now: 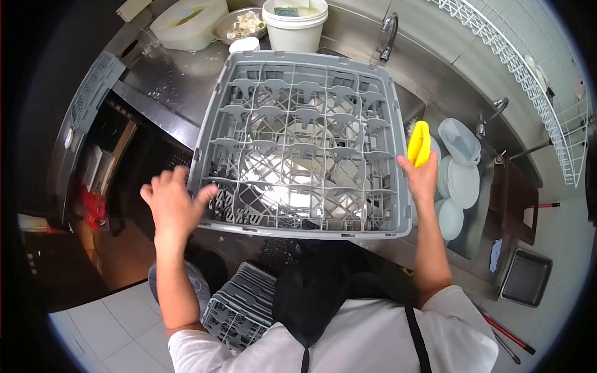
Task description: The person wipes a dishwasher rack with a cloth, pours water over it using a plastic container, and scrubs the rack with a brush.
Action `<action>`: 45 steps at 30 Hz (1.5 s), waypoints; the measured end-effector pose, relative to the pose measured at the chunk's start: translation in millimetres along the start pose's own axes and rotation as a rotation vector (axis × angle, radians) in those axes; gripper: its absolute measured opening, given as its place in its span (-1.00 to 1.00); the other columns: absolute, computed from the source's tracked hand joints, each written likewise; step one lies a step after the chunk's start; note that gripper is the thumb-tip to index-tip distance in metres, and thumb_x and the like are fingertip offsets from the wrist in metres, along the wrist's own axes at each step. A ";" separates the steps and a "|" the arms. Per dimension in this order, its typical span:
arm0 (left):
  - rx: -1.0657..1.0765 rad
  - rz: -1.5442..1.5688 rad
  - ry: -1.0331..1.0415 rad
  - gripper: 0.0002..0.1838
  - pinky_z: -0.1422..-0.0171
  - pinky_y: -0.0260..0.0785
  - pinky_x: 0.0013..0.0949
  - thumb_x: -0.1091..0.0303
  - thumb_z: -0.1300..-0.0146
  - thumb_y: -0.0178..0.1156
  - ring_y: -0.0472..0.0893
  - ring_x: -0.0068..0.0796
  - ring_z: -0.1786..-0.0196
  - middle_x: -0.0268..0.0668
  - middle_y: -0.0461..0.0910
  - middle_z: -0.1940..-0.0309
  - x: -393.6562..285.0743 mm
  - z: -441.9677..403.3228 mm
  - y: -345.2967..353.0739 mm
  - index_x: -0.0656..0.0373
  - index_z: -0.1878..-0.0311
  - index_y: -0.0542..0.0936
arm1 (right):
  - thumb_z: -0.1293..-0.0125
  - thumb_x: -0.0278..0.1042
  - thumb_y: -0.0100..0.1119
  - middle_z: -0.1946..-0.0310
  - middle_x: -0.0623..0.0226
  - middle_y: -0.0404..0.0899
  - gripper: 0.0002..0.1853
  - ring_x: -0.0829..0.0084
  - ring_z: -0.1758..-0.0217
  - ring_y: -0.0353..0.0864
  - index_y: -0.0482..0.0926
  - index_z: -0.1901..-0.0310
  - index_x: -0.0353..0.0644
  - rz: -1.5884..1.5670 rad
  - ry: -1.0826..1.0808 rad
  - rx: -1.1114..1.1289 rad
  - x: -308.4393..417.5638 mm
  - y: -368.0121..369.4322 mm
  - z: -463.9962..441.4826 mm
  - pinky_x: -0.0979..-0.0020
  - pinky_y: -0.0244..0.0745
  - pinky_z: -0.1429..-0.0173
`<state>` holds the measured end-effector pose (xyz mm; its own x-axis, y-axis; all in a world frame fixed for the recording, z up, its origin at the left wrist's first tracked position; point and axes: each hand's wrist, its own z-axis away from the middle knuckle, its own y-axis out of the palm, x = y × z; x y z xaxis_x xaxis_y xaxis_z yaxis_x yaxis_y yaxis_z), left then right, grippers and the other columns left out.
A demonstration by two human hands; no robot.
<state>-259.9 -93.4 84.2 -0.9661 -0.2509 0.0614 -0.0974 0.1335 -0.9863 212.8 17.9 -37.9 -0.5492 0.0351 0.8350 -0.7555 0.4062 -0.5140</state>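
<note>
A grey dishwasher rack [297,231] with a square grid of compartments spans the middle of the view, over the steel counter and sink. My left hand [171,202] is at its near left corner, fingers spread outside the frame and thumb reaching over the side wall. On the opposite side, my right hand [423,177] grips a yellow scrub brush [419,143], with pale bristles pointing toward the rack. The thumb of that hand lies at the rack's right rim. Through the grid, shiny metal and white shapes show, too broken up to name.
White plates [463,183] and a translucent container [459,141] lie in the right-hand sink, below a faucet [491,115]. A white bucket [295,28] and a metal bowl [239,26] stand behind the rack. More grey racks [239,311] sit low by my body.
</note>
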 end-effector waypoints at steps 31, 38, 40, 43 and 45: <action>0.300 0.244 0.256 0.35 -0.48 0.09 0.37 -0.67 0.37 0.41 0.33 0.02 -0.49 -0.03 0.45 -0.38 -132.4 -196.7 104.6 -0.06 -0.53 0.37 | -0.20 0.11 0.48 0.42 -0.05 0.67 -0.49 -0.17 0.29 0.68 0.57 0.20 -0.22 0.662 -0.586 0.194 57.4 15.0 -161.7 -0.06 0.53 0.24; 0.185 0.373 0.331 0.28 -0.41 0.30 0.32 -0.52 0.30 0.50 0.35 0.10 -0.45 0.00 0.46 -0.36 -118.4 -197.4 126.7 0.00 -0.51 0.38 | -0.31 -0.15 0.35 0.20 0.14 0.79 -0.74 0.04 0.11 0.79 0.71 0.12 -0.15 1.375 -0.988 0.564 107.2 153.3 -269.2 0.10 0.69 0.06; 0.158 0.386 0.329 0.29 -0.41 0.34 0.27 -0.55 0.30 0.48 0.37 0.12 -0.43 0.00 0.48 -0.33 -115.8 -195.5 128.6 0.03 -0.49 0.39 | -0.22 -0.20 0.43 0.18 0.19 0.80 -0.74 0.11 0.09 0.80 0.75 0.12 -0.13 1.428 -0.963 0.569 103.5 164.1 -275.0 0.13 0.70 0.01; 0.163 0.391 0.292 0.29 -0.40 0.36 0.25 -0.61 0.30 0.44 0.39 0.10 -0.41 -0.03 0.51 -0.29 -113.4 -193.6 124.7 0.01 -0.49 0.41 | -0.06 -0.24 0.54 0.16 0.20 0.81 -0.67 0.16 0.08 0.82 0.79 0.11 -0.11 1.588 -0.904 0.747 132.5 164.8 -266.4 0.14 0.69 -0.03; 0.142 0.356 0.320 0.29 -0.39 0.35 0.23 -0.62 0.30 0.43 0.40 0.08 -0.41 -0.03 0.52 -0.28 -115.2 -193.4 125.7 0.00 -0.49 0.41 | 0.13 -0.21 0.67 0.10 0.22 0.80 -0.50 0.20 0.03 0.81 0.80 0.06 -0.09 1.720 -0.814 0.896 154.4 174.0 -267.4 0.15 0.69 -0.05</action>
<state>-207.1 137.6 -17.1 -0.9606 0.0958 -0.2610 0.2639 0.0197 -0.9643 92.0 338.1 54.1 -0.5227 -0.6069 -0.5987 0.7756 -0.0472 -0.6294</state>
